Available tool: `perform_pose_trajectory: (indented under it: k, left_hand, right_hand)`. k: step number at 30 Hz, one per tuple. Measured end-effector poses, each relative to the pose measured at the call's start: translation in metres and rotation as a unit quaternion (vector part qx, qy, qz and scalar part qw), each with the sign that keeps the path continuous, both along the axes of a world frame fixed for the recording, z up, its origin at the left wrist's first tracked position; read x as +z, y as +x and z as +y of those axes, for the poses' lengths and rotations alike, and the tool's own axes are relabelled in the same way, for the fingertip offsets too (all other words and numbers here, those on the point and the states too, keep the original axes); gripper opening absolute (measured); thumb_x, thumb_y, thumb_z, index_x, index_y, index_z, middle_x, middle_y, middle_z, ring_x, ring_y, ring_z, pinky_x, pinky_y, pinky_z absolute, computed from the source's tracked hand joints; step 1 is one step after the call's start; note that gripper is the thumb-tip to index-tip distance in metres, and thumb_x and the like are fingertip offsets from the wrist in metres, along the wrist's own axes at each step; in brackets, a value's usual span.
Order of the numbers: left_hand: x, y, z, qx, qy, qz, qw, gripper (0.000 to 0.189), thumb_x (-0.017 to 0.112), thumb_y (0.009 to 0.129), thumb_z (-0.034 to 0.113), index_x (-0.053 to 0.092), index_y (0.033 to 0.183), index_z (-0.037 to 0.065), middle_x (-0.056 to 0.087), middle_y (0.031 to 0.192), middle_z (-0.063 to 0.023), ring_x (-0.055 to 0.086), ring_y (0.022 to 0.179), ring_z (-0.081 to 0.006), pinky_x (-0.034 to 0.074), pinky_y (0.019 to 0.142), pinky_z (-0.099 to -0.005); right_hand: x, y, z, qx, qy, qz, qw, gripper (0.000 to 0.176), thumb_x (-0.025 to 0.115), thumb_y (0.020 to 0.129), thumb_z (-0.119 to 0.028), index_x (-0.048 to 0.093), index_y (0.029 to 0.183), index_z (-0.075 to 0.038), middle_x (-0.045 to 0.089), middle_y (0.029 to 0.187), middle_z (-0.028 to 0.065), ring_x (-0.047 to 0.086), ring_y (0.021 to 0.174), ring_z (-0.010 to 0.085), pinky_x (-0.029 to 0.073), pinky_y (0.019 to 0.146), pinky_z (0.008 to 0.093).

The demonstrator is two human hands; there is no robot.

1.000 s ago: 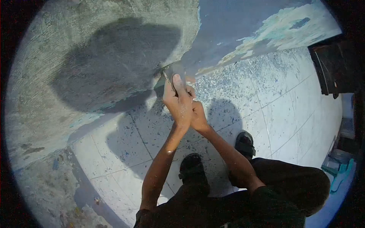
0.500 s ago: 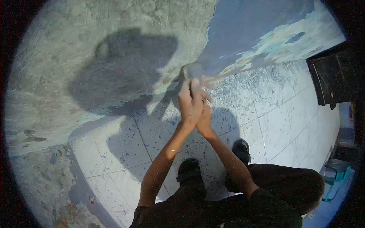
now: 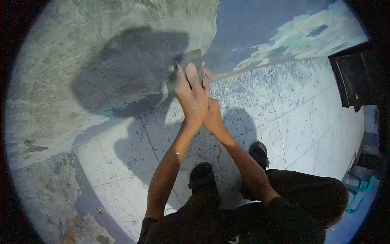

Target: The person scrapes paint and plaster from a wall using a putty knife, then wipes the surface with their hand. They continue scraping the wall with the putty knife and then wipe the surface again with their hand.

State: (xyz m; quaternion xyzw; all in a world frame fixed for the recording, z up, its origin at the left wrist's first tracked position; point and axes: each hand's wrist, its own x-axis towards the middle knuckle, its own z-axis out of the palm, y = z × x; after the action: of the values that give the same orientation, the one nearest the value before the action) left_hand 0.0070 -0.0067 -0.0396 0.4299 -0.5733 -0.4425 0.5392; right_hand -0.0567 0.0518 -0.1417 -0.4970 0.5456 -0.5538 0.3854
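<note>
Both hands are together on a wide, flat grey scraper [image 3: 196, 57] held against the lower part of the wall [image 3: 134, 16]. My left hand [image 3: 191, 93] is closed on it, its thumb lying along the flat blade. Just behind and to the right, my right hand [image 3: 213, 113] is closed too and presses against the left; most of its fingers are hidden, and the handle does not show. The wall here is bare grey-green, and blue paint [image 3: 252, 28] covers the part to the right. Pale dust coats the fingers.
Paint flakes litter the white floor tiles [image 3: 292, 118], thickest along the wall's foot. My black shoes [image 3: 202, 175] stand below the hands. A dark cabinet-like object [image 3: 357, 77] is at the right, with a green plastic object [image 3: 361, 191] lower down. My shadow falls on the wall.
My hands and the scraper have moved up and to the left on the wall. The blade, blurred before, now shows its flat face more plainly.
</note>
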Motion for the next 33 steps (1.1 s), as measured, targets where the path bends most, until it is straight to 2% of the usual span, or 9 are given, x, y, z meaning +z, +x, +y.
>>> perform_pose_trajectory:
  k: [1,4,6,12,15,22,24,28,33]
  left_hand:
    - [-0.015,-0.004,-0.001,-0.003,0.083,0.079,0.993,0.031,0.040,0.101,0.025,0.050,0.109,-0.003,0.061,0.084,-0.0065,0.052,0.061,-0.0113,0.043,0.054,-0.0246]
    - [-0.031,-0.007,0.011,0.029,0.089,0.074,0.993,0.030,0.037,0.102,0.023,0.050,0.108,-0.003,0.060,0.081,-0.0049,0.051,0.059,-0.0097,0.042,0.052,-0.0233]
    - [-0.036,-0.007,0.010,0.058,0.072,0.119,0.989,0.038,0.038,0.101,0.033,0.053,0.092,0.000,0.051,0.064,0.0001,0.042,0.047,-0.0042,0.032,0.041,-0.0209]
    - [-0.025,-0.008,0.015,0.082,0.057,0.056,0.993,0.037,0.038,0.101,0.032,0.052,0.089,0.000,0.050,0.063,-0.0004,0.042,0.047,-0.0043,0.031,0.040,-0.0209]
    - [-0.027,-0.008,0.013,0.057,0.133,0.112,0.983,0.037,0.038,0.101,0.032,0.052,0.089,0.000,0.050,0.063,-0.0005,0.042,0.047,-0.0045,0.031,0.040,-0.0211]
    - [-0.017,-0.007,0.008,0.049,0.094,0.085,0.991,0.038,0.040,0.101,0.034,0.053,0.088,0.000,0.050,0.063,-0.0003,0.040,0.048,-0.0044,0.031,0.041,-0.0215]
    - [-0.006,-0.010,0.007,0.042,0.111,0.101,0.988,0.039,0.040,0.101,0.035,0.054,0.090,0.000,0.050,0.064,-0.0002,0.040,0.049,-0.0043,0.031,0.041,-0.0212]
    - [-0.038,-0.014,0.013,0.078,0.109,0.117,0.984,0.039,0.039,0.101,0.034,0.053,0.091,-0.001,0.049,0.064,0.0003,0.041,0.050,-0.0043,0.032,0.042,-0.0207]
    - [-0.025,-0.006,0.013,0.072,0.055,0.095,0.991,0.039,0.038,0.101,0.035,0.053,0.089,0.001,0.045,0.059,0.0012,0.040,0.047,-0.0046,0.031,0.041,-0.0222]
  right_hand:
    - [-0.002,-0.003,-0.005,0.012,-0.006,-0.010,1.000,0.021,0.057,0.086,-0.014,0.059,0.086,0.007,0.059,0.064,0.0111,0.048,0.063,0.0079,0.042,0.052,0.0297]
    - [-0.019,0.008,0.006,-0.048,-0.033,0.008,0.998,0.021,0.058,0.085,-0.013,0.059,0.084,0.007,0.058,0.064,0.0130,0.048,0.062,0.0079,0.042,0.052,0.0299]
    - [-0.013,0.003,0.002,-0.005,0.006,0.005,1.000,0.021,0.059,0.084,-0.014,0.059,0.085,0.007,0.059,0.064,0.0121,0.049,0.063,0.0080,0.042,0.053,0.0294]
    - [-0.016,0.006,0.016,0.020,0.034,-0.022,0.999,0.022,0.059,0.086,-0.015,0.059,0.089,0.007,0.060,0.066,0.0095,0.051,0.064,0.0084,0.044,0.056,0.0282]
    - [-0.010,0.002,0.008,0.024,0.041,-0.038,0.998,0.022,0.059,0.086,-0.015,0.060,0.089,0.006,0.061,0.067,0.0086,0.051,0.065,0.0080,0.044,0.056,0.0282]
    - [-0.015,0.008,0.009,0.015,-0.023,0.000,1.000,0.020,0.059,0.085,-0.013,0.060,0.091,0.006,0.063,0.071,0.0057,0.052,0.068,0.0076,0.045,0.058,0.0283]
    - [-0.010,0.001,0.000,0.036,0.022,-0.039,0.998,0.021,0.060,0.084,-0.013,0.060,0.092,0.007,0.063,0.072,0.0071,0.052,0.069,0.0076,0.045,0.060,0.0289]
    - [-0.018,0.005,0.012,0.019,-0.026,-0.035,0.999,0.021,0.060,0.083,-0.012,0.060,0.091,0.007,0.063,0.070,0.0096,0.051,0.071,0.0073,0.046,0.060,0.0299]
    - [-0.017,0.009,0.019,0.027,0.058,0.011,0.998,0.016,0.059,0.083,-0.010,0.059,0.085,0.006,0.062,0.072,0.0077,0.052,0.071,0.0093,0.045,0.061,0.0301]
